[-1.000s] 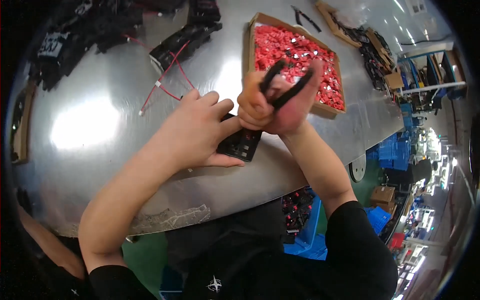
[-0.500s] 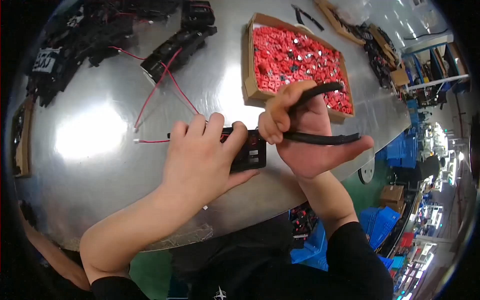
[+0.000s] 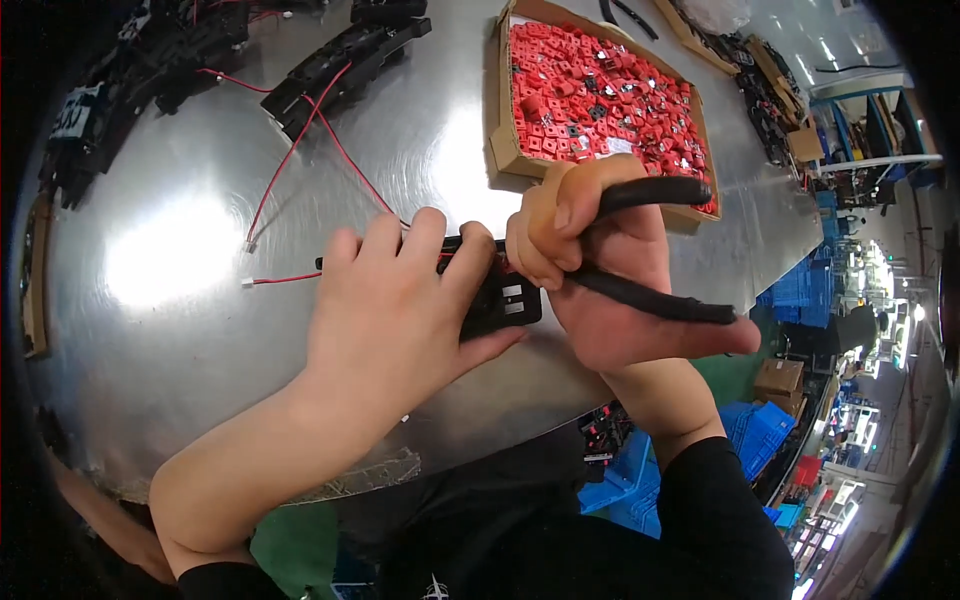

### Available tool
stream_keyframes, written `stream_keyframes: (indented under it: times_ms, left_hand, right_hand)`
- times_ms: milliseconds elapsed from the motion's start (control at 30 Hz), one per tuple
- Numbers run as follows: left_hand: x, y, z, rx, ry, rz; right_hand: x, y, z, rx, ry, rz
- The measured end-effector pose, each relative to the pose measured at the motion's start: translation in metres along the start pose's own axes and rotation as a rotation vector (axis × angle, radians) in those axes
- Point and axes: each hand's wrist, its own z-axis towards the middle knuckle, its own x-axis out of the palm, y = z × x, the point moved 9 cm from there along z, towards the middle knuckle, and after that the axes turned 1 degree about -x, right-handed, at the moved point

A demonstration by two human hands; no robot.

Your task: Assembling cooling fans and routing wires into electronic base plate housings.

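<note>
My left hand (image 3: pixel 385 295) is closed over a black plastic housing (image 3: pixel 508 318) on the metal table, its fingers bent across the top and its thumb along the near edge. A thin red-and-black wire (image 3: pixel 300 278) comes out from under that hand and ends in a small white connector (image 3: pixel 249 283). Over the housing's right end, my right hand (image 3: pixel 615 265) grips pliers with black-sleeved handles (image 3: pixel 655 192). The handles stand apart, one by the index finger and the other along the thumb. My fingers hide the jaws, so what they touch cannot be seen.
Beyond my right hand stands a cardboard tray (image 3: pixel 505 150) full of small red parts. Another black housing (image 3: pixel 345 75) with red wires lies at the far left, near a pile of black parts (image 3: pixel 110 110). Someone's bare arm (image 3: pixel 105 515) shows at lower left. Blue bins (image 3: pixel 765 440) stand right.
The plier handles have spread a little and tilted, the lower one swinging nearer to me. My right hand has shifted slightly right. The left hand keeps its hold on the housing.
</note>
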Motion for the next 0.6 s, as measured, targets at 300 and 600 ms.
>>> stream_keyframes:
  times_ms: [300,600]
  left_hand:
    - [-0.005,0.001,0.0,-0.007,-0.046,-0.065]
    - [-0.008,0.005,0.003,0.02,-0.05,-0.104]
  right_hand:
    - [0.022,0.019,-0.014,-0.529,0.447,-0.272]
    - [-0.01,0.039,-0.001,-0.365,0.19,0.151]
